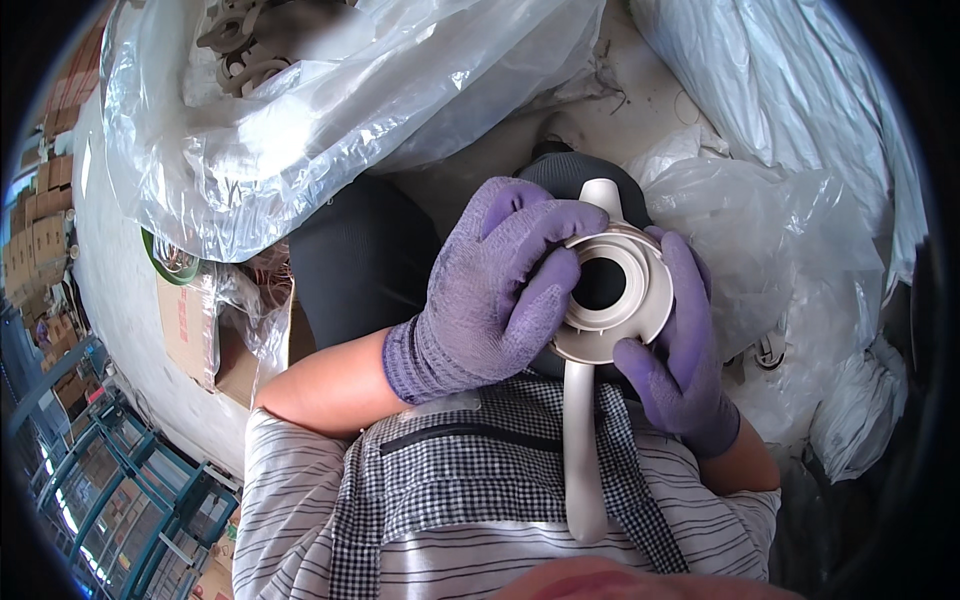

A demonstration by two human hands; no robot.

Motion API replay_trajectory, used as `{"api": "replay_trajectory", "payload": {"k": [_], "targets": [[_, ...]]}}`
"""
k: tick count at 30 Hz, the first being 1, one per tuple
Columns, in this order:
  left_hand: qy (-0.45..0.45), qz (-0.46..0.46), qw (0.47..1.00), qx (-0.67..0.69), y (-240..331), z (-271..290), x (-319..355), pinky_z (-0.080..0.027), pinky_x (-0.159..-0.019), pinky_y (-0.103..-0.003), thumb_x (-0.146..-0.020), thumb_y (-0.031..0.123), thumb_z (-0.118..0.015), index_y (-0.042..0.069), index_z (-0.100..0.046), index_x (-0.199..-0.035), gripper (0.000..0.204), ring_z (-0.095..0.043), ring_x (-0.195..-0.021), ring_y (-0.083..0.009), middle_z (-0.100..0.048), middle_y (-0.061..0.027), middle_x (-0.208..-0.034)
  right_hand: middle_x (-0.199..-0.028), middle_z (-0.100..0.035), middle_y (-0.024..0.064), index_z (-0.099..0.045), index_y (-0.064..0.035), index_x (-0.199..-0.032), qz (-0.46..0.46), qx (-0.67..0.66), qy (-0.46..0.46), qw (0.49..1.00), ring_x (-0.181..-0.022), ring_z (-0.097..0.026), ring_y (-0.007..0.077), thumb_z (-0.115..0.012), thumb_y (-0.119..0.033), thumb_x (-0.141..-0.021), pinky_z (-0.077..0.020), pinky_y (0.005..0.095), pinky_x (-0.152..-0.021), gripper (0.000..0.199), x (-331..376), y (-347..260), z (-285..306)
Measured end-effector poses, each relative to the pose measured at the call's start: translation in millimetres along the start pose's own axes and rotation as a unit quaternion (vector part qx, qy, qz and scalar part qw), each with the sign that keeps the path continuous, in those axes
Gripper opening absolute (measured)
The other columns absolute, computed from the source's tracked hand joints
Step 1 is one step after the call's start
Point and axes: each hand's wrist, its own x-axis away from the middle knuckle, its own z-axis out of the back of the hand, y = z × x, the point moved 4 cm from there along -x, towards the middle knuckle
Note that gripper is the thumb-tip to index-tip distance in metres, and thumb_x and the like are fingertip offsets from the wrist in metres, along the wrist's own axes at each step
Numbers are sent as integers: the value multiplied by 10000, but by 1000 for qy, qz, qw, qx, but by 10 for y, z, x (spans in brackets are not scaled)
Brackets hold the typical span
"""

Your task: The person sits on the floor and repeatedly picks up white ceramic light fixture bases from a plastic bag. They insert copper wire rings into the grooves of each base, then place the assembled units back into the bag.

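Note:
A cream plastic ring-shaped part (648,312) is held in front of my lap, its round hole facing up. A short spout (601,200) sticks out at its far side, and a long curved handle (583,450) runs back toward my chest. My left hand (500,285), in a purple knit glove, is closed on the ring's left rim, with a fingertip at the upper edge. Gloved the same way, my right hand (685,350) grips the right rim, thumb on the near side and fingers along the outer edge.
A large clear plastic bag (300,170) holding cream plastic parts (240,40) stands at the far left. Beside my left leg is an open cardboard box (190,335). Crumpled plastic sheeting (790,240) lies to the right. Teal metal racks (130,470) and stacked cartons (35,245) line the left.

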Motion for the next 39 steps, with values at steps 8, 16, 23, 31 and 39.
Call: {"api": "replay_trajectory", "payload": {"k": [8,16,23,31,39], "targets": [[-50,-93,994,16,-31,-10,-37,-456,-1020,-445,-612,561,-929,20,-579,-1389,1010,-584,-1156,-348,-607,-173,-1273,-1524,-423,272,-423,58,-1515,70,125,23,989,-1388,-464,405,-868,-556,-766,-365,496,-1182,1067,-78,129,130],[-91,-178,974,-107,-176,-10,-123,-370,-1102,-493,-617,804,-741,33,-617,-1331,1058,-638,-1170,-360,-669,-145,-1282,-1483,-471,267,-449,48,-1479,126,93,36,987,-1389,-465,413,-865,-609,-750,-385,507,-1167,1066,-151,338,56],[-34,-204,970,-131,-307,-180,-135,-382,-1091,-518,-536,703,-875,66,-584,-1391,1105,-582,-1242,-363,-653,-136,-1330,-1522,-439,260,-374,38,-1524,112,108,46,987,-1427,-435,406,-847,-587,-782,-365,492,-1192,1080,-150,398,77],[-12,74,977,201,-8,-114,92,-448,-1110,-422,-797,295,-875,18,-548,-1425,760,-607,-1244,-299,-626,-156,-1354,-1551,-416,237,-342,26,-1564,104,100,75,987,-1444,-429,399,-880,-510,-772,-350,493,-1210,1098,-46,-39,80],[9,250,852,461,176,-171,221,-486,-1058,-329,-1016,163,-643,-51,-546,-1397,447,-628,-1201,-221,-634,-142,-1336,-1408,-531,171,-543,-56,-1356,202,112,127,965,-1217,-617,330,-902,-520,-712,-522,441,-1034,871,-30,-211,-103]]}}
